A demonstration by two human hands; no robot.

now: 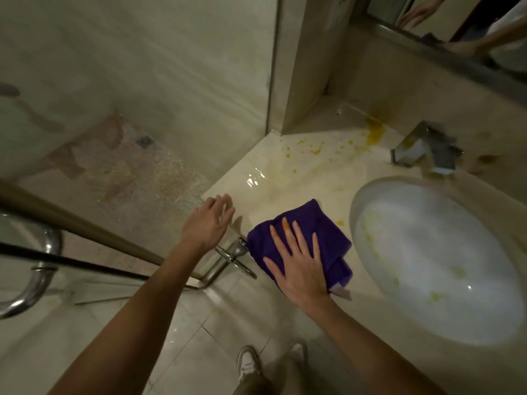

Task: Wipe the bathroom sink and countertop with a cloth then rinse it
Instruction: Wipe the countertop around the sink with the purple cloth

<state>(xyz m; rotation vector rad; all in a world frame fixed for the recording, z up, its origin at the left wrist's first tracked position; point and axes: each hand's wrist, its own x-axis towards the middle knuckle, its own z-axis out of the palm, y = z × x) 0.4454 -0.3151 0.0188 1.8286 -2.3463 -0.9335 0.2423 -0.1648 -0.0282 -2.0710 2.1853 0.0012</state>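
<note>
The right hand (298, 260) lies flat, fingers spread, pressing the purple cloth (299, 238) onto the countertop (285, 172) beside the sink (439, 260). Left of it, the left hand (209, 222) hovers open, holding nothing. Beyond the cloth, yellow stains (373, 132) wait near the faucet (425, 149); a loose press could smear them.

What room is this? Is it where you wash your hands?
Yes, most likely a bathroom. There is an oval sink set in a stone countertop, a metal faucet behind it, and a glass shower stall with a floor drain beside.
</note>
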